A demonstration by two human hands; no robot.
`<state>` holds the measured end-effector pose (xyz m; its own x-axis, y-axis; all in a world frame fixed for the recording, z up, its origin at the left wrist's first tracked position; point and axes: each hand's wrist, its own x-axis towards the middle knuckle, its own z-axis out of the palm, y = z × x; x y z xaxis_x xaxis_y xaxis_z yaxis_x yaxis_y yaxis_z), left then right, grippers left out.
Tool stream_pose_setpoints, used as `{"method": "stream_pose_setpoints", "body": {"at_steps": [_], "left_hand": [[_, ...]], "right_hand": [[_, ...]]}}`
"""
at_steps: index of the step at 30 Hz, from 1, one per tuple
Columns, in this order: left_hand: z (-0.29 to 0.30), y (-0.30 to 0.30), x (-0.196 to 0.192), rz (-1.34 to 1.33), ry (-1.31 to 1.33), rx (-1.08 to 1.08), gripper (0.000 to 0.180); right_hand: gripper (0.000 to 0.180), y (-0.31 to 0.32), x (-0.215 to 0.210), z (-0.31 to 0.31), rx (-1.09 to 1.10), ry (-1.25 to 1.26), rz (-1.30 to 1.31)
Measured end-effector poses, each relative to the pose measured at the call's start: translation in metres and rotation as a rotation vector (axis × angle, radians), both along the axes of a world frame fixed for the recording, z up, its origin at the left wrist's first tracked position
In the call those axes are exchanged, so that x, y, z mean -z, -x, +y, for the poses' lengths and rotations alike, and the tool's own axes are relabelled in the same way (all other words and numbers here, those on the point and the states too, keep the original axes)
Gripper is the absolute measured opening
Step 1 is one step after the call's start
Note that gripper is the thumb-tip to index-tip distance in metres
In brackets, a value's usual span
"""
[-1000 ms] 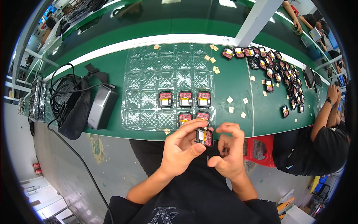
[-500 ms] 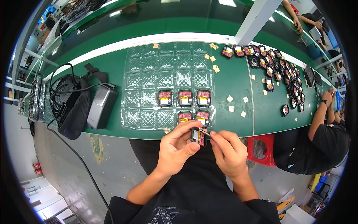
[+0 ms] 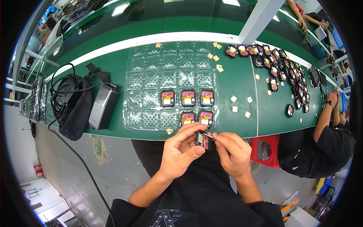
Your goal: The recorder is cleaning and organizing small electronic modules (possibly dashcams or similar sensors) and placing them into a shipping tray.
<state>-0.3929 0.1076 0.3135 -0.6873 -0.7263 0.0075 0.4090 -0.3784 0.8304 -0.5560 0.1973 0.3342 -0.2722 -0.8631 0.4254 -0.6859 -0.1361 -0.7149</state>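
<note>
Just in front of the bench edge, my left hand has its fingers and thumb around a small black-cased electronic module, tilted, with a red circuit board and a silvery part showing. A thin metal tool, perhaps tweezers, is pinched in my right hand; its tip reaches the module's upper edge. What the tip touches is too small to make out. Beyond my hands lies a clear plastic tray with square pockets. Several similar modules sit in its nearer pockets, circuit boards upward.
A pile of similar modules spreads over the green bench at the right. Small pale squares lie scattered about. Left of the tray are a grey box and a cabled black pouch. A co-worker sits at the right.
My right fingers have moved slightly closer to the module, and less of the thin tool shows. The module has shifted a little to the right in my left hand.
</note>
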Motion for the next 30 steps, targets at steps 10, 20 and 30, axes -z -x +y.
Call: {"method": "stream_pose_setpoints", "body": {"at_steps": [10,20,30], "left_hand": [[0.002,0.002,-0.005,-0.027,-0.028,-0.018,0.053],[0.006,0.002,-0.009,-0.055,-0.143,-0.022,0.055],[0.004,-0.004,0.000,-0.012,-0.173,-0.044,0.055]], "right_hand": [[0.029,-0.002,0.003,0.002,0.045,0.023,0.167],[0.033,-0.008,0.010,0.003,0.067,0.081,0.222],[0.031,0.000,-0.002,0.004,-0.063,-0.143,-0.082]]}}
